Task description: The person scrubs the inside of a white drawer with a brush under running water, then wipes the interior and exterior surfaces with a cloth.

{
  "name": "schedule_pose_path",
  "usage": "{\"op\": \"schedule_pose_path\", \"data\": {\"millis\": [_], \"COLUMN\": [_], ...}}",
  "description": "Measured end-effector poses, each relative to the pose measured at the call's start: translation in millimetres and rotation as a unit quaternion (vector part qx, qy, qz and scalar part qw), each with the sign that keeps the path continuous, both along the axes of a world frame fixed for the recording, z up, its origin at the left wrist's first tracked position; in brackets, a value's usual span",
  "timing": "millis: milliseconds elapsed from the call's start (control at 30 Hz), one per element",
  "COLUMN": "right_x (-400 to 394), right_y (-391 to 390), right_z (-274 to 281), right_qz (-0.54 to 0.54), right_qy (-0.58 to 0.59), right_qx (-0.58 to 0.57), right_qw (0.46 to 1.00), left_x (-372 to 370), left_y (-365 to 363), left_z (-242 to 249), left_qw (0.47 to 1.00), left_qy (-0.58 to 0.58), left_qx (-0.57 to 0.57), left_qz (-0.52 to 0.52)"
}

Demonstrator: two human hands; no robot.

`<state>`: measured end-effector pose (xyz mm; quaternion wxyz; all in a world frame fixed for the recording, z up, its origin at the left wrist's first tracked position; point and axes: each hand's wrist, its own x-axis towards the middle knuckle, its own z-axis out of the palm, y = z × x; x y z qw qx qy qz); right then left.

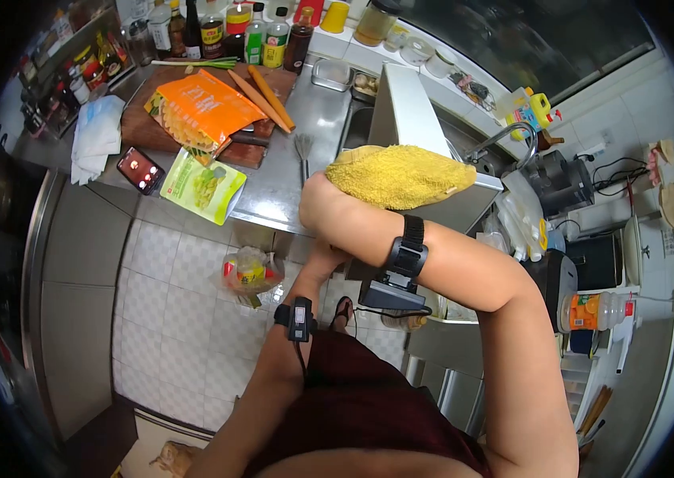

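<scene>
My right hand is bent at the wrist over the counter's front edge, its fingers turned away from view. A fluffy yellow cloth touches its far side and stretches right, in front of a white upright panel. Whether the fingers grip the cloth is hidden. Lower down, my left hand reaches up beneath my right forearm, near the counter front; its fingers are covered. A metal whisk lies on the steel counter just beyond my right hand. Both wrists wear black strapped devices.
An orange packet, two carrots and a knife lie on the wooden board. A green packet and a phone sit along the front edge. Bottles line the back; the faucet stands right. A plastic bag hangs below.
</scene>
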<state>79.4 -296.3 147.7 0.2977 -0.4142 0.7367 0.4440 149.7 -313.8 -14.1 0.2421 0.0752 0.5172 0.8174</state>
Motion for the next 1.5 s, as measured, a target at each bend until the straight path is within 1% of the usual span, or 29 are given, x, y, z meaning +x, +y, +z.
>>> {"op": "schedule_pose_path", "data": {"millis": [100, 167, 267, 367, 467, 600, 700, 767, 867, 900, 1000, 1067, 1200, 1300, 1500], "right_x": [3.4, 2.2, 1.2, 1.3, -2.3, -1.7, 2.6, 5.5, 18.0, 19.2, 21.1, 24.2, 40.6, 55.1, 73.2], "right_y": [-1.6, -0.9, -0.7, -4.0, -1.8, -0.8, 1.0, 3.0, -0.1, 1.5, 8.5, 14.6, 40.9, 50.8, 62.3], "right_z": [12.3, 13.8, 13.8, 25.1, 7.9, 3.7, 3.7, 1.0, 27.4, 31.5, 41.9, 46.8, 59.5, 65.9, 62.8], "right_qz": [-0.004, -0.028, -0.031, -0.022, -0.019, -0.008, 0.004, 0.014, 0.027, 0.012, -0.034, -0.066, -0.073, -0.069, -0.06], "right_qy": [0.014, 0.008, 0.003, -0.017, -0.002, -0.01, 0.001, 0.016, 0.015, 0.021, 0.039, 0.051, 0.109, 0.137, 0.187], "right_qx": [-0.015, -0.017, -0.019, -0.016, 0.002, -0.01, -0.022, -0.032, -0.013, -0.023, -0.053, -0.076, -0.176, -0.212, -0.259], "right_qw": [1.0, 0.999, 0.999, 0.999, 1.0, 1.0, 1.0, 0.999, 0.999, 0.999, 0.997, 0.994, 0.976, 0.965, 0.946], "left_x": [-1.6, -2.0, -2.3, -2.6, -2.0, 0.7, 3.3, 3.9, 4.4, 4.4, -1.4, -4.6, -5.7, -9.8, 3.6], "left_y": [4.8, 5.5, 4.5, 2.4, 0.9, -0.7, -2.4, -2.3, -0.7, 0.9, 6.6, 3.0, -11.6, -7.6, -7.6], "left_z": [-3.9, -3.9, -0.6, 0.6, 5.6, 10.3, 16.5, 18.3, 18.9, 17.8, 9.2, 4.1, 32.3, 23.5, 24.8], "left_qw": [0.998, 0.998, 0.998, 0.999, 0.999, 0.998, 0.999, 0.998, 0.998, 0.998, 0.989, 0.992, 0.994, 0.989, 0.989], "left_qy": [0.036, 0.04, 0.03, 0.024, 0.006, -0.014, -0.009, -0.015, -0.006, 0.001, 0.137, 0.124, 0.079, 0.113, 0.125], "left_qx": [0.04, 0.037, 0.04, 0.045, 0.047, 0.056, 0.037, 0.054, 0.066, 0.069, -0.036, -0.03, -0.012, 0.016, -0.002], "left_qz": [0.036, 0.034, 0.023, 0.019, 0.009, 0.007, 0.011, 0.005, 0.007, 0.009, 0.046, 0.006, -0.074, -0.09, -0.074]}}
